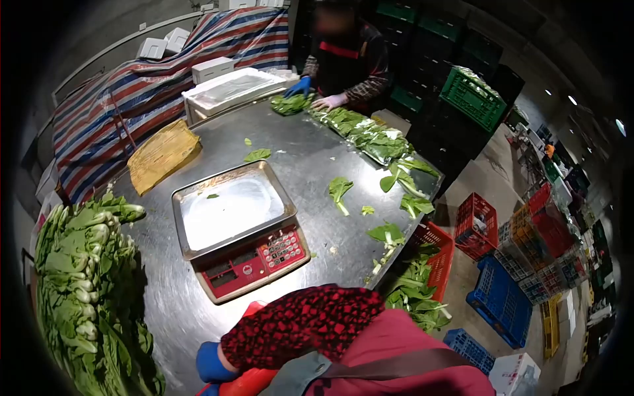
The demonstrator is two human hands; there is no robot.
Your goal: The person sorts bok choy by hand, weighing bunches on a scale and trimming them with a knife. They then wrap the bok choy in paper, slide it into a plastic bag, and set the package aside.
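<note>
The greens (63, 264) are looking floppy and easy to tear, with fat white ends (84, 296) making good handles (I can't tell if the near blue hand (213, 363) is gripping).

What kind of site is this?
Probably a vegetable packing room or produce warehouse: leafy greens piled on a metal table, a red scale beside them, and plastic crates, such as the blue crate, on the floor.
</note>
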